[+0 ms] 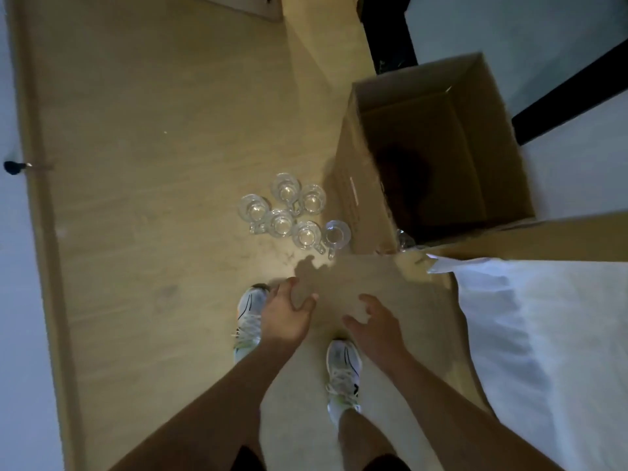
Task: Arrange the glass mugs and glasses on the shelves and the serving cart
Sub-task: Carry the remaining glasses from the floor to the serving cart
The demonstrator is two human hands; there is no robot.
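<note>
- Head view, looking straight down: six clear glass mugs [292, 212] are seen standing upright in a tight cluster on a pale wooden floor [142, 164], several touching or nearly touching, handles pointing various ways.
- One mug at the right edge of the cluster [337, 234] is set just beside the wall of an open cardboard box [438, 158]; more glass appears to glint at the box's near corner, but it cannot be told what it is.
- Both hands are held out above the floor, near the mugs yet apart from them. The left hand [287, 314] is shown with fingers loosely curved and spread, holding nothing; the right hand [375, 326] is likewise spread wide and empty.
- White sneakers [343, 372] are planted below the hands; white bedding [543, 351] lies to the right.
- No shelves or serving cart are in view.
- Judged step: a reach for the mugs. Outer mugs are best taken first, each lifted straight up by its handle, so that neighbours are not knocked together or tipped.
</note>
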